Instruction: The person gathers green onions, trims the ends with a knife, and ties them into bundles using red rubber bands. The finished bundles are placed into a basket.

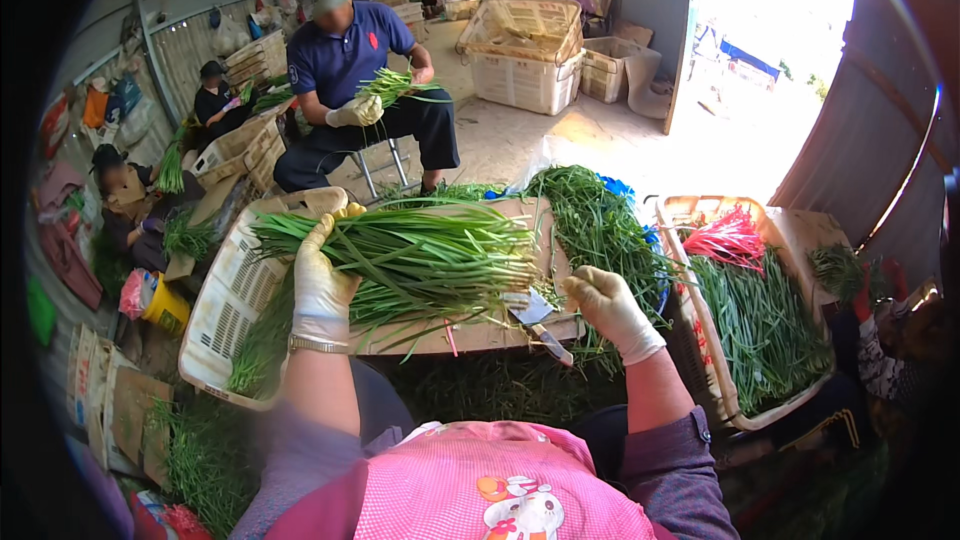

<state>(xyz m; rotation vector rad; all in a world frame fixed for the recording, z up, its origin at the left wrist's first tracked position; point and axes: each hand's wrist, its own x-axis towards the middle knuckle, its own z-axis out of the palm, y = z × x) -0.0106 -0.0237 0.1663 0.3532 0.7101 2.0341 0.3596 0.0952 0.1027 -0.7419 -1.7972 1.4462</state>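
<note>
My left hand [325, 270], in a pale glove, grips a thick bunch of garlic chives [420, 244] by its leafy side. The pale root ends point right. My right hand [611, 307], also gloved, is just right of those ends, its fingers curled together and nothing visible in them. Below the bunch, more chives [409, 305] lie on a cardboard-topped work surface [450, 337]. A knife [536, 319] with a broad blade rests near its right front corner, the handle towards me. A pink tie strip [450, 337] hangs at the front edge.
Loose greens [592, 232] are heaped behind the board. A white plastic crate [232, 300] stands left. Another crate [709, 360], right, holds chives and red ties [727, 238]. A seated co-worker [349, 82] across from me handles greens; gloved hands [877, 289] show at far right.
</note>
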